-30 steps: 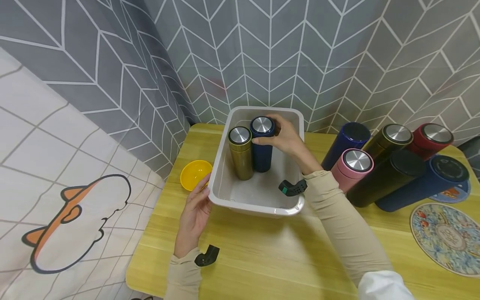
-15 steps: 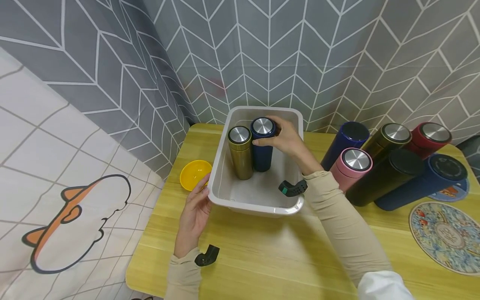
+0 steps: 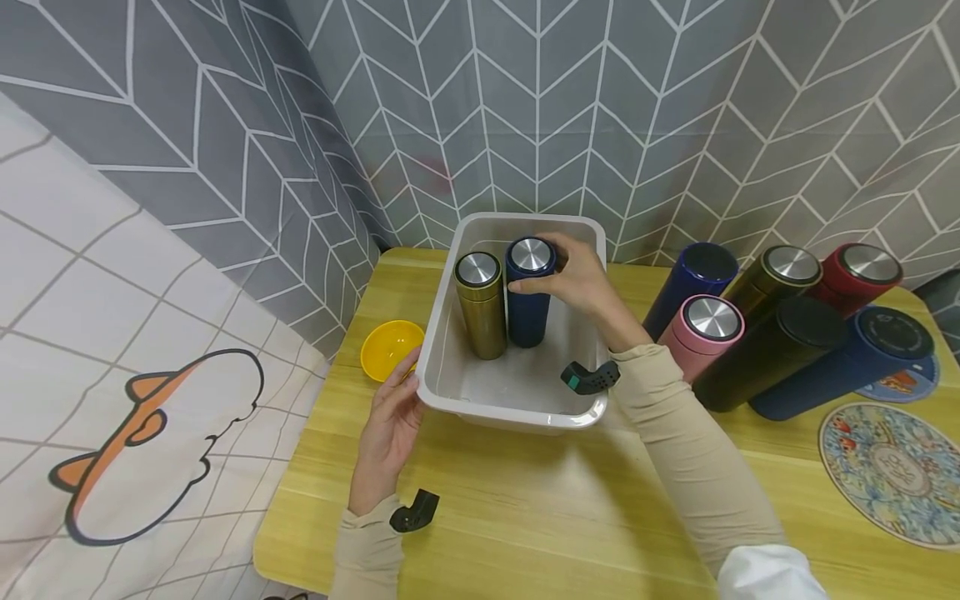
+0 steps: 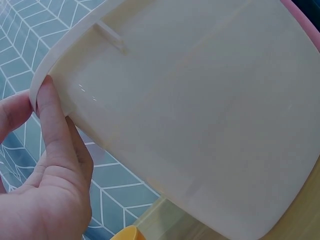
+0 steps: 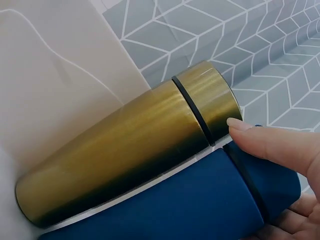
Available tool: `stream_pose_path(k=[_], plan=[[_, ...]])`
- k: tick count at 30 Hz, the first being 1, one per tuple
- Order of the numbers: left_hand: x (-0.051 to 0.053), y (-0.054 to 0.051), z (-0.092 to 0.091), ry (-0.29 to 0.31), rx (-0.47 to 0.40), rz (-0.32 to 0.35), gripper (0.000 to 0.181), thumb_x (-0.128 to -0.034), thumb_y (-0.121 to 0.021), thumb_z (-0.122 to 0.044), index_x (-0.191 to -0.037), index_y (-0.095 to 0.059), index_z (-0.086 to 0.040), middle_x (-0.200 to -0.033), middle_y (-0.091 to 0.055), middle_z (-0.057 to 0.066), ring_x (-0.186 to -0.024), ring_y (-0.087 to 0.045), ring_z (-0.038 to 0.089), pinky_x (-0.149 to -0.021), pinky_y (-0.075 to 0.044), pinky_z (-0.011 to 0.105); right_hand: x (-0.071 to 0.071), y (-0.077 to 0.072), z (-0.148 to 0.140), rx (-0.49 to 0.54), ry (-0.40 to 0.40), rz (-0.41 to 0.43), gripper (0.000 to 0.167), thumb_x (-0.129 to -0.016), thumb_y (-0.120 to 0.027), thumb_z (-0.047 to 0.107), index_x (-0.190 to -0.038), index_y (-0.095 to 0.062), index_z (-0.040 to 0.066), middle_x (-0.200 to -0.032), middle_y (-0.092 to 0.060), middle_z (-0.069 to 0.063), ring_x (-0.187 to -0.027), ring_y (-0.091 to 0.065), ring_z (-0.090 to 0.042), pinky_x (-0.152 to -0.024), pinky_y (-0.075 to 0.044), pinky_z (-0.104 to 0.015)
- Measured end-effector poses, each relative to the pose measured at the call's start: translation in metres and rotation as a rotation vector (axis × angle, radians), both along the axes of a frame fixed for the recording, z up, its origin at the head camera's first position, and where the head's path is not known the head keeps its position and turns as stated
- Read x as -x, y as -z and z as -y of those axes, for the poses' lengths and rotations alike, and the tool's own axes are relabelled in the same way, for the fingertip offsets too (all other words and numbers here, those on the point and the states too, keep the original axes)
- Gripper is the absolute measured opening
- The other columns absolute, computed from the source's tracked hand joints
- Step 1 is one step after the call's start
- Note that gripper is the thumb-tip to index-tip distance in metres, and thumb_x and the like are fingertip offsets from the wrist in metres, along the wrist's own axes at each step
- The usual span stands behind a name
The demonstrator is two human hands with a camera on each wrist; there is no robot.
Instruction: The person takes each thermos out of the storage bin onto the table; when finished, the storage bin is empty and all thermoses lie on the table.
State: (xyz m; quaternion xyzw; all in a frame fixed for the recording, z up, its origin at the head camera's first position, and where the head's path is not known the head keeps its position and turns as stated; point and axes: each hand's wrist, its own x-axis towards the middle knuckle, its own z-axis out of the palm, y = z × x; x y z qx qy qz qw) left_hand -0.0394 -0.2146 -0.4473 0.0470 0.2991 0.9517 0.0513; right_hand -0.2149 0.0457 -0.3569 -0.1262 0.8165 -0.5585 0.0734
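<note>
A white plastic bin [image 3: 517, 416] stands on the table with two thermos flasks upright inside. The gold flask [image 3: 483, 321] is on the left. Beside it is a navy blue flask [image 3: 528, 312] with a steel-topped lid, a narrow gap between them. My right hand [image 3: 581, 279] grips the navy flask round its lid, thumb on the near side; its other fingers are partly hidden behind. My left hand [image 3: 392, 425] pinches the bin's rim at the left near corner, with the thumb outside and fingers under the lip [image 4: 55, 125] in the left wrist view.
A yellow bowl [image 3: 392, 350] sits left of the bin. Several more flasks stand to the right, among them a pink one [image 3: 702, 337] and a black one [image 3: 772, 354]. A round patterned mat [image 3: 892, 475] lies at the right. A grey patterned curtain [image 3: 540, 108] hangs behind.
My right hand has shifted slightly to the right with the navy flask, opening a narrow gap from the gold flask. The left hand and the bin have stayed in place.
</note>
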Motion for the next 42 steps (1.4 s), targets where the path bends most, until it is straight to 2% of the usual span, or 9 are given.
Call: stream_pose_path(k=[9,21,28,34,42], plan=[[0.0,0.0,0.0,-0.001,0.003,0.011,0.041,-0.1044,-0.037,0.004,-0.137,-0.06,-0.006,-0.129,-0.068,0.007,-0.107,-0.071,0.014,-0.091,-0.059,0.02,-0.005,-0.001,-0.003,0.043,0.043,-0.014,0.073,-0.069,-0.092,0.019,-0.134,-0.062,0.013,-0.124,-0.068,-0.009,-0.105,-0.064,-0.017,-0.089,-0.051,-0.025],[-0.001,-0.001,-0.001,-0.026,0.021,0.039,0.042,-0.1045,-0.035,0.004,-0.135,-0.061,-0.007,-0.131,-0.067,0.006,-0.106,-0.071,0.014,-0.091,-0.06,0.02,-0.018,-0.014,-0.009,0.082,0.032,-0.005,0.076,-0.069,-0.093,0.021,-0.137,-0.06,0.019,-0.133,-0.063,-0.003,-0.115,-0.063,-0.017,-0.102,-0.052,-0.035],[0.0,-0.002,-0.002,-0.026,0.025,0.054,0.041,-0.1047,-0.034,0.004,-0.135,-0.061,-0.007,-0.132,-0.066,0.005,-0.106,-0.071,0.014,-0.091,-0.06,0.021,-0.029,-0.025,-0.013,0.115,0.023,-0.06,0.072,-0.069,-0.092,0.017,-0.135,-0.063,0.018,-0.129,-0.065,-0.004,-0.114,-0.065,-0.015,-0.105,-0.052,-0.034],[0.0,-0.003,-0.002,-0.027,0.025,0.061,0.041,-0.1048,-0.035,0.003,-0.135,-0.06,-0.007,-0.133,-0.065,0.005,-0.107,-0.071,0.015,-0.092,-0.06,0.022,-0.041,-0.034,-0.018,0.149,0.031,-0.135,0.069,-0.068,-0.093,0.013,-0.131,-0.065,0.016,-0.125,-0.067,-0.003,-0.11,-0.066,-0.011,-0.107,-0.052,-0.028],[-0.001,-0.003,-0.003,-0.032,0.024,0.071,0.041,-0.1048,-0.035,0.003,-0.135,-0.061,-0.007,-0.134,-0.064,0.004,-0.108,-0.07,0.015,-0.092,-0.059,0.021,-0.056,-0.048,-0.024,0.181,0.055,-0.181,0.068,-0.07,-0.092,0.017,-0.132,-0.065,0.021,-0.124,-0.068,-0.001,-0.109,-0.067,-0.01,-0.104,-0.054,-0.023]])
